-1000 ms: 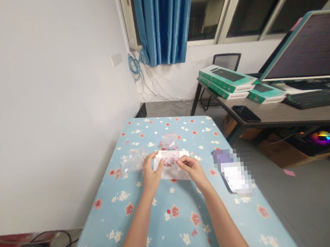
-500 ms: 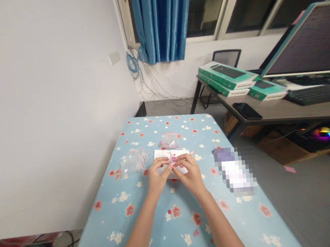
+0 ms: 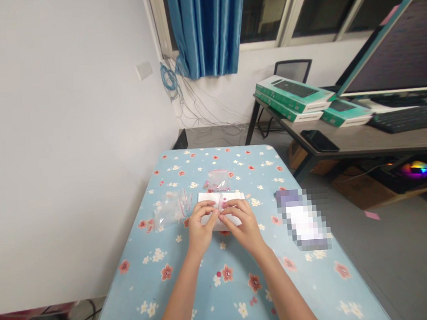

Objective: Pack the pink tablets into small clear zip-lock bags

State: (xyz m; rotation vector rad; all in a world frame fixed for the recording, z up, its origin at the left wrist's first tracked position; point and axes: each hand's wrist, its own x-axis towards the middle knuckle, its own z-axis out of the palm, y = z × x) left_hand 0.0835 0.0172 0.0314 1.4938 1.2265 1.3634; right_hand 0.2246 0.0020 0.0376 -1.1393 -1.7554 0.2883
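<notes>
— Hands close together, aren't they?

— Yes. The left hand (image 3: 203,231) and the right hand (image 3: 242,226) both pinch a white sheet (image 3: 207,219), nearly meeting over its middle.

— What's on the sheet?

— Small pink bits (image 3: 222,203), maybe inside clear plastic. I can't tell from here.

— And around it?

— A clear zip bag (image 3: 171,209) lies just left of the sheet, and a smaller zip bag (image 3: 217,180) holding pink bits sits just beyond it, all on a blue flowered tablecloth (image 3: 145,291).

— Anything else on it?

— A pixelated object (image 3: 302,219) near the right edge, too blurred to name.
</notes>
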